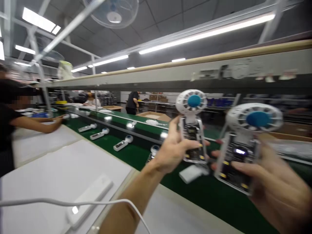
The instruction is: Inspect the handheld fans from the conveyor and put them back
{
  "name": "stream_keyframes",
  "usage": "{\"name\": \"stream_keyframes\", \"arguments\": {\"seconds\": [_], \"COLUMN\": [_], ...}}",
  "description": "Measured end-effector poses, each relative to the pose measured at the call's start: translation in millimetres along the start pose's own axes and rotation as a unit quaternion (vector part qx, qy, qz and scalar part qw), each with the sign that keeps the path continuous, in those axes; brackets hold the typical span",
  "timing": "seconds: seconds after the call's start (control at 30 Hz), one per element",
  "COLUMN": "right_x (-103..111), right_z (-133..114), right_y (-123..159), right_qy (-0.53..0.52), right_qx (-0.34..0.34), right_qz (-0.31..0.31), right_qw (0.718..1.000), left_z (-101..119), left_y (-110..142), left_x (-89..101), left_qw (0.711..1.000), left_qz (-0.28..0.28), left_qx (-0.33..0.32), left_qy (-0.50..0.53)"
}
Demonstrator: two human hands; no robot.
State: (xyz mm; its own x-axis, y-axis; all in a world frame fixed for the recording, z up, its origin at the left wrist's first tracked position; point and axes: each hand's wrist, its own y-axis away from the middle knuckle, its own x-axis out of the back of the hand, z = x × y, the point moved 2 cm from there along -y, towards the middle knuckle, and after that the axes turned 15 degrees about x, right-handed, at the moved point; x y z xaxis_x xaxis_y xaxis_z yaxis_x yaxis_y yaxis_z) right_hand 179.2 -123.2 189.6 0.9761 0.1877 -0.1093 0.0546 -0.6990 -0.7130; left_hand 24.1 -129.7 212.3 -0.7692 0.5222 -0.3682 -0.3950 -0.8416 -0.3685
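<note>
My left hand [172, 149] is closed around a white handheld fan [191, 102], held upright with its blue round hub facing me. The fan's handle is open at the front, baring a dark circuit board. In my right hand [273, 175] is a second handheld fan [253, 117] of the same kind, slightly blurred. A small light glows on its board, and my thumb presses on the lower part. Below both hands, a white piece [191, 173] lies on the green conveyor belt [170, 188]; its kind I cannot make out.
Several similar fans, one of them here [123, 143], lie along the belt. A white power strip [90, 198] rests on the white table [48, 175], with a white cable [97, 203] crossing in front. At left a co-worker's arm [39, 125] reaches over the belt. A long shelf beam [156, 73] spans above.
</note>
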Motion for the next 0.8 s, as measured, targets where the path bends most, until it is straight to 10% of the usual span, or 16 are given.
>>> {"name": "stream_keyframes", "arguments": {"seconds": [0.8], "right_x": [18], "right_z": [-39], "right_y": [12], "right_qy": [-0.007], "right_qx": [-0.054], "right_qz": [0.029], "right_qw": [0.998], "left_z": [-5], "left_y": [8], "left_x": [-12.5], "left_qw": [0.999], "left_qz": [0.011], "left_qx": [0.034], "left_qy": [-0.031]}}
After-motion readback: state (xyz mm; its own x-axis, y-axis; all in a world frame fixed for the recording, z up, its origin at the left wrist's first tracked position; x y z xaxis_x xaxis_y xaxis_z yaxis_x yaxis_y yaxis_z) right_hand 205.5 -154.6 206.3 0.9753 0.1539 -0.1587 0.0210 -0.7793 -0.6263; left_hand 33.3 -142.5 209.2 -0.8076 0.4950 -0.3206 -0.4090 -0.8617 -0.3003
